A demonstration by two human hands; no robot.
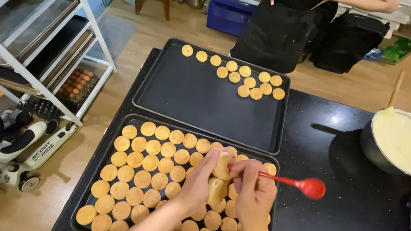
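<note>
My left hand [200, 179] holds a small round golden cake [222, 166] and a second one [216, 191] below it, above the near baking tray [105, 145]. My right hand [254, 192] grips a red spoon [308, 187] whose bowl sticks out to the right; its fingers touch the upper cake. The near tray is packed with several rows of round golden cakes [145, 162]. A second dark tray [192, 97] beyond it carries a short double row of the same cakes [243, 76] along its far edge.
A metal bowl of pale yellow batter [404, 142] with a wooden handle stands at the right on the black counter [350, 227]. A person in a black apron [276, 31] stands at the far side. A white rack [35, 27] with egg cartons and a scooter [7, 152] are on the left.
</note>
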